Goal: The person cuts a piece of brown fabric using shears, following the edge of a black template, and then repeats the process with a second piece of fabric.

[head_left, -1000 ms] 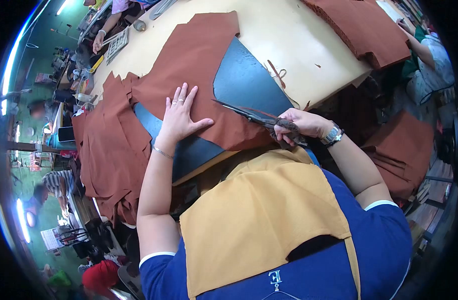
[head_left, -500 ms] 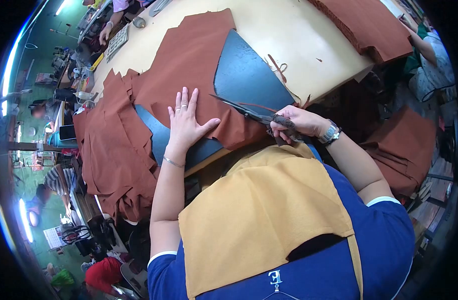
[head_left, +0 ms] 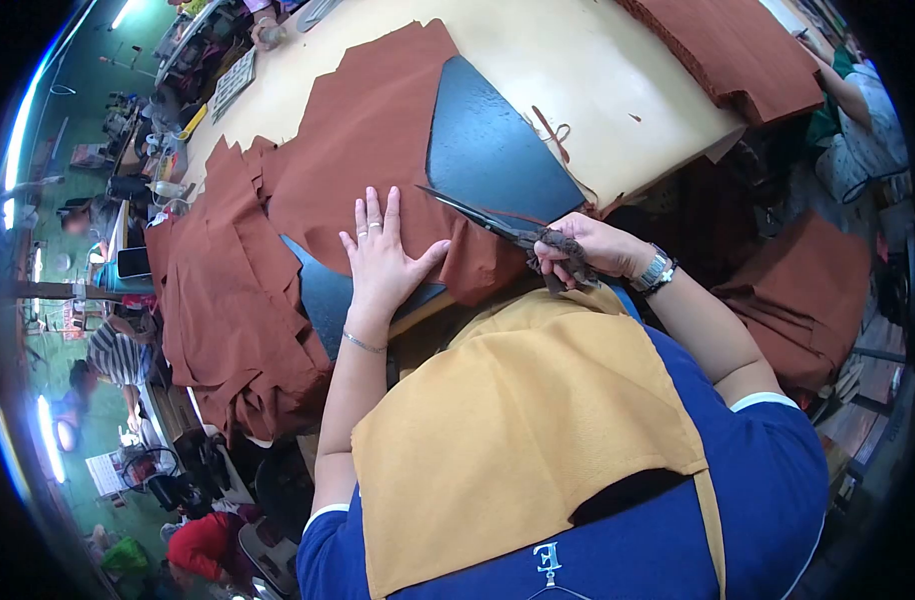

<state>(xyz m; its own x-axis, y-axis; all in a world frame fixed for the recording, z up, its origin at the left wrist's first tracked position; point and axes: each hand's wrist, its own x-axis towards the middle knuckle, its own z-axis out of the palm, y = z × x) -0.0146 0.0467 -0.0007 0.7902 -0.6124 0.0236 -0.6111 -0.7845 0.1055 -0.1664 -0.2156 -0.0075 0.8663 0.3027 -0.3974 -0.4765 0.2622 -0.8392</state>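
My left hand (head_left: 386, 250) lies flat with fingers spread on a reddish-brown fabric piece (head_left: 358, 135), near its lower edge. In my right hand (head_left: 588, 248) are dark scissors (head_left: 488, 219) with cloth-wrapped handles; their blades point left, and their tips are at the fabric beside a blue board (head_left: 493, 145). Part of the fabric lies over this board. Another stretch of blue surface (head_left: 321, 295) shows left of my left hand. The near edge of the fabric droops in folds between my hands.
Piled brown fabric (head_left: 228, 290) lies at the left of the cream table (head_left: 618, 75). A thick fabric stack (head_left: 728, 50) sits at the far right, another pile (head_left: 808, 300) below it. Scraps (head_left: 555, 130) lie beyond the board. Co-workers are at both sides.
My left hand has moved slightly right and nearer to me, and the fabric has shifted with it. The scissors have moved slightly left. At the upper left, a co-worker's hand now reaches a small object.
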